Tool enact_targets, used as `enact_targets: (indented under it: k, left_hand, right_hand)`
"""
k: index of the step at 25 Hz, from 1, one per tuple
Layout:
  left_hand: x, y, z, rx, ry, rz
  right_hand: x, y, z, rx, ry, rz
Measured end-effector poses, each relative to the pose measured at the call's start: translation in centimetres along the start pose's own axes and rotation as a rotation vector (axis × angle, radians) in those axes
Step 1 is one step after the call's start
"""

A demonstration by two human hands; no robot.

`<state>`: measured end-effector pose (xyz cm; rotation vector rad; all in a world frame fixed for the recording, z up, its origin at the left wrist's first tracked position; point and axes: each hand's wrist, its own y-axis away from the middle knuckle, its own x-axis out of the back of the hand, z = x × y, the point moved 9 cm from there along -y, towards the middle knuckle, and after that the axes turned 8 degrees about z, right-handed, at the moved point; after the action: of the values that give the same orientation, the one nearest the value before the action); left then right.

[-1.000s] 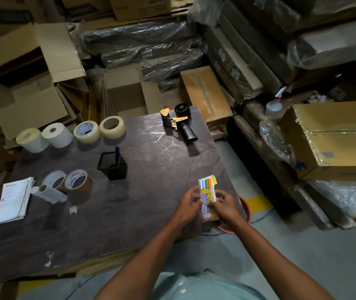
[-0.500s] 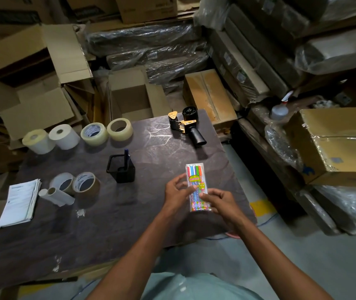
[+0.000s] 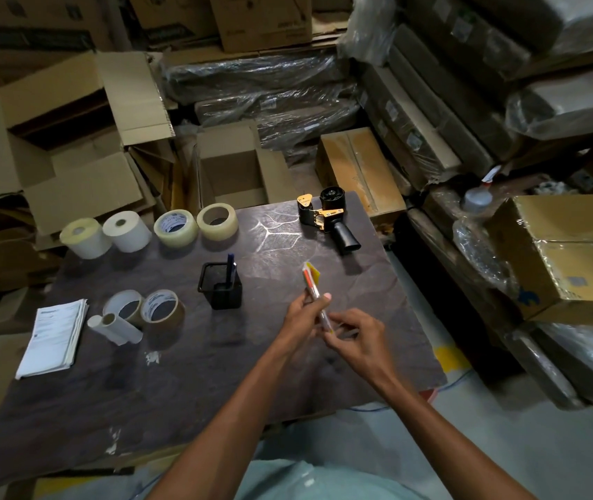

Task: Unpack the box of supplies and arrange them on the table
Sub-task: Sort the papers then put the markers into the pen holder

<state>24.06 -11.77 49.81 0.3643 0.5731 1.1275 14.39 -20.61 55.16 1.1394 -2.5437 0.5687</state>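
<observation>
Above counter (image 3: 215,373) near 4 o'clock edge | left hand (image 3: 302,315) and right hand (image 3: 356,333) fingers clamped on marker pack (image 3: 314,288), edge-on | bare surface around | label unreadable

A warehouse storeroom — stacked cardboard cartons (image 3: 572,254), shrink-wrapped bundles (image 3: 262,81) all around.

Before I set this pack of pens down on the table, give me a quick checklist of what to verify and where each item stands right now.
1. Pack held: ok. The left hand and right hand both pinch the pen pack.
2. Pack flat for laying down: not ok, it is turned edge-on.
3. Bare table under the hands: ok.
4. Apart from the pen holder: ok, it stands to the left.
5. Apart from the tape dispenser: ok, it lies farther back.
6. Pack sealed: cannot tell.
</observation>
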Motion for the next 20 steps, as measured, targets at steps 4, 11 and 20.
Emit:
enact_targets:
  k: [4,11,20]
  left_hand:
    - [1.1,-0.3,-0.6,0.118,0.157,0.014]
    - [3.2,0.4,1.1,-0.056,0.2,0.028]
    - [4.4,1.3,3.1,-0.471,-0.224,0.092]
  right_hand:
    - [-2.0,0.6,-1.1,0.056,0.075,-0.114]
    - [-1.6,0.9,0.7,-0.11,0.005,-0.025]
    - [-2.7,1.4,0.8,-0.21,-0.06,-0.03]
